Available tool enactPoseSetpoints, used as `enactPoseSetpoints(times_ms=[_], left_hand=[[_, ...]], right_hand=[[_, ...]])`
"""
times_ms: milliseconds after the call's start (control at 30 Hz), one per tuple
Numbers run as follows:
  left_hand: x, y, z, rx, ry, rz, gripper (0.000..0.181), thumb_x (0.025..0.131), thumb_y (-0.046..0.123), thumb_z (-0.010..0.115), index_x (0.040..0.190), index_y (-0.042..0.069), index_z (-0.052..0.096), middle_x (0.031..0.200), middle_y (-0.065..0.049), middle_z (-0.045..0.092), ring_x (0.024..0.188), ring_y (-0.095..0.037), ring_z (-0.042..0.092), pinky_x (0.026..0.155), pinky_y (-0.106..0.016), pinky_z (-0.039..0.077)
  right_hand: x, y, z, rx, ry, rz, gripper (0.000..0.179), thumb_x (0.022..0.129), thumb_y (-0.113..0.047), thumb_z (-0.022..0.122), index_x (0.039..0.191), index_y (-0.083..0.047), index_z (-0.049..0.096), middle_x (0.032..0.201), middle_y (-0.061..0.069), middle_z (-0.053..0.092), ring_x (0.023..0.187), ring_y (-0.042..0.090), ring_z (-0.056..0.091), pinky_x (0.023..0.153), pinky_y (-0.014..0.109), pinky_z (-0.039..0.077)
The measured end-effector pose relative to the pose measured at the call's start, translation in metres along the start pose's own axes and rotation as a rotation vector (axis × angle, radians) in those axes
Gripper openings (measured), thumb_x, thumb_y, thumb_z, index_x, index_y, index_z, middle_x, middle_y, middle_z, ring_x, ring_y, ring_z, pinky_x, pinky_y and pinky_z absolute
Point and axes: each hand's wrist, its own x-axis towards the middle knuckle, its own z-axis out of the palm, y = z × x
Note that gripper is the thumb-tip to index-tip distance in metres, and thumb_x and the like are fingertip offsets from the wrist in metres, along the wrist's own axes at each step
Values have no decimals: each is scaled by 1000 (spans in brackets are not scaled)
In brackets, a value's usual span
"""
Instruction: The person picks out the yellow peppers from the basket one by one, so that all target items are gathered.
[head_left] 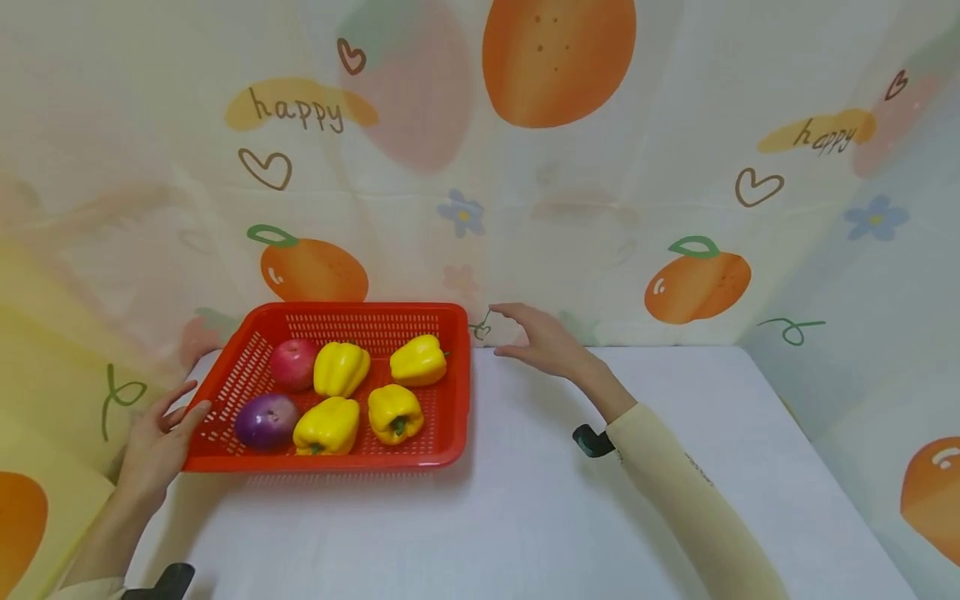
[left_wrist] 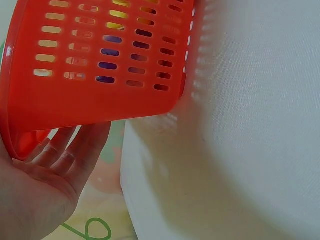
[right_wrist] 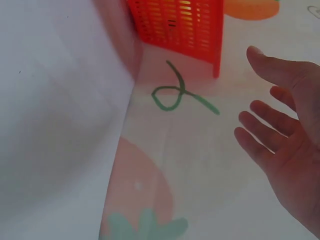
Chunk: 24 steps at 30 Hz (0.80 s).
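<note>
A red plastic basket (head_left: 442, 461) with slotted sides holds several yellow bell peppers (head_left: 342, 369), a round pinkish-red fruit (head_left: 293, 364) and a glossy, rounded purple vegetable or fruit (head_left: 266, 421). At the basket's left end, my left hand (head_left: 155, 450) holds the rim, thumb on top and fingers beneath; the left wrist view shows these fingers (left_wrist: 90, 150) under the lip. My right hand (head_left: 546, 340) is in the air just beyond the basket's right end, thumb and fingers spread apart. Nothing is in it, and the right wrist view shows it apart from the basket.
The basket is over the left part of a white-covered table (head_left: 600, 533). Behind the table hangs a cloth backdrop (head_left: 570, 250) printed with oranges, hearts and the word "happy". A dark wrist strap piece (head_left: 592, 441) shows beneath the right sleeve (head_left: 690, 500).
</note>
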Motion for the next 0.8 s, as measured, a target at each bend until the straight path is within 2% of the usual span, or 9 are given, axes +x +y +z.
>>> enactPoseSetpoints(times_ms=[167,367,567,800], left_hand=[[1,1,0,-43,-7,-8,53,99,26,58,149,25,41,87,35,56,68,4,63,56,-20,54],[0,1,1,-60,-13,-36,53,99,27,58,149,27,41,85,33,57,67,3,63,56,-21,55],[1,0,3,-4,15,-16,40,99,28,58,138,22,52,85,32,57,70,4,61,57,-20,55],[2,0,2,38,22,-31,46,99,33,57,141,16,49,86,34,54,72,7,60,59,-19,55]], right_hand=[[17,-9,12,6,-37,50,68,87,-28,75,146,-12,45,148,7,46,133,27,45,105,45,43],[34,-23,21,13,-74,37,69,87,-29,75,146,-11,45,147,6,47,135,24,43,107,45,41],[49,-38,28,-9,-136,12,68,86,-23,77,145,-10,46,145,8,49,133,25,44,107,41,41],[64,-53,41,-76,-208,16,70,83,-21,80,144,-10,47,144,6,50,133,22,44,109,38,39]])
